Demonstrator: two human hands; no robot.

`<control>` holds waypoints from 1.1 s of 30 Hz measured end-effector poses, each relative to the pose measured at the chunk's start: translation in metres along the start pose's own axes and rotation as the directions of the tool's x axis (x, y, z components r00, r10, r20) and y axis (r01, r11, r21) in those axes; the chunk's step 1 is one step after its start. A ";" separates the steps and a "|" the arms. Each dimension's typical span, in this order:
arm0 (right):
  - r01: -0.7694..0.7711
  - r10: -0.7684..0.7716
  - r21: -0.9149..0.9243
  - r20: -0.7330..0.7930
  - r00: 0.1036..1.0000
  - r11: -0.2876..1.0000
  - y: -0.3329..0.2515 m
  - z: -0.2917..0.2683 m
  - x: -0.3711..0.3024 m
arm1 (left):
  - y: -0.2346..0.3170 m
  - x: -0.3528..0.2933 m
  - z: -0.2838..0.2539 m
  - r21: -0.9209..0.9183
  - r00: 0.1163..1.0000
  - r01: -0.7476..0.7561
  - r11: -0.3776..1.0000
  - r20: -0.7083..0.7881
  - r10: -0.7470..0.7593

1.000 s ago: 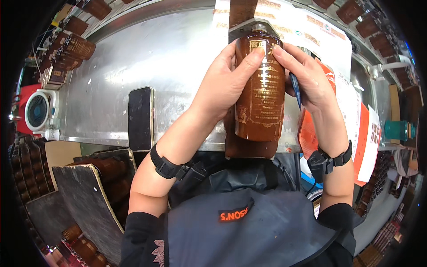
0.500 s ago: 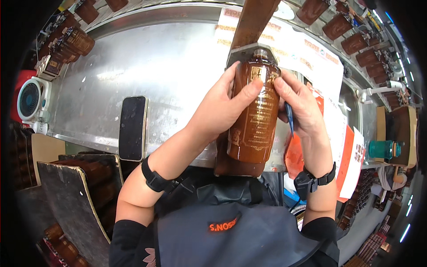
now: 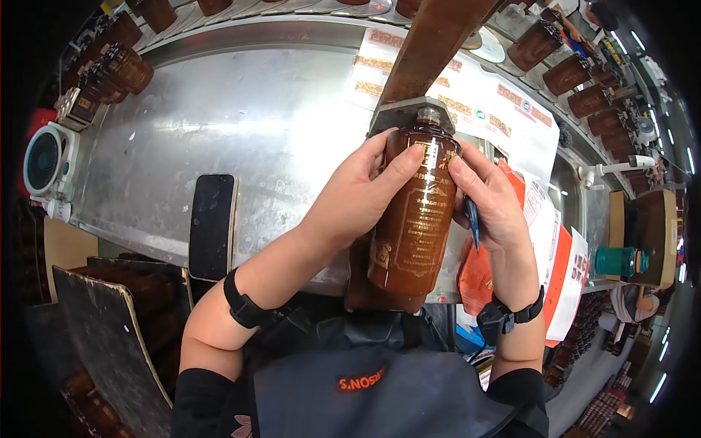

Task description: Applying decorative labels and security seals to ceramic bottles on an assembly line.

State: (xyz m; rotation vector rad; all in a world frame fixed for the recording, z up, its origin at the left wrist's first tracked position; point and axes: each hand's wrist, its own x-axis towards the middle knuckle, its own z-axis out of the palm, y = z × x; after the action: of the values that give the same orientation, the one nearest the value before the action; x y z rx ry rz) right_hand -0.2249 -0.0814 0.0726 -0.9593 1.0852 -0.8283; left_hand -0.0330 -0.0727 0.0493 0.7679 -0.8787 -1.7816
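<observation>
A brown glazed bottle (image 3: 418, 212) with gold lettering lies tilted on a brown stand (image 3: 358, 281), its neck pointing away from me. My left hand (image 3: 369, 179) is wrapped around its left side, thumb pressed on the front near the shoulder. On the other side, my right hand (image 3: 489, 193) grips the bottle's upper right edge with thumb and fingers. A thin dark-blue pointed tool (image 3: 472, 225) sticks out from under the right hand's fingers, tip toward me. The fingers behind the bottle are hidden.
A phone (image 3: 213, 226) lies on the metal table (image 3: 285, 109) left of my arm. Printed sheets (image 3: 482, 95) and an orange-red packet (image 3: 476, 274) lie at the right. Brown bottles (image 3: 537, 45) line the conveyor behind; a small fan (image 3: 45, 160) stands far left.
The whole view has shifted, so the table and bottle sit lower in the picture. Both hands keep their hold on the bottle, which has turned slightly, showing more lettering on its right.
</observation>
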 end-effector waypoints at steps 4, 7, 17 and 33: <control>-0.006 0.006 0.040 -0.002 1.000 0.999 0.000 0.003 0.000 | 0.001 0.000 -0.001 0.008 1.000 0.001 1.000 0.011 -0.001; 0.012 -0.014 0.057 0.025 1.000 0.998 0.002 0.001 0.001 | -0.001 0.000 -0.003 0.008 1.000 -0.015 1.000 0.019 0.015; 0.053 -0.059 -0.081 -0.066 0.996 0.995 0.005 0.005 -0.015 | -0.004 -0.011 -0.009 0.075 0.995 -0.011 0.997 0.098 0.004; 0.036 -0.024 -0.179 0.067 0.997 0.983 0.010 -0.005 -0.038 | -0.010 -0.024 -0.015 0.097 0.986 0.066 0.993 0.149 -0.080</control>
State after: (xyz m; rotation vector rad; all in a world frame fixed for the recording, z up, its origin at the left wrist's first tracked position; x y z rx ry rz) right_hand -0.2395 -0.0443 0.0754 -1.1490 1.1056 -0.7273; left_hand -0.0179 -0.0503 0.0359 0.7377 -1.0520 -1.8942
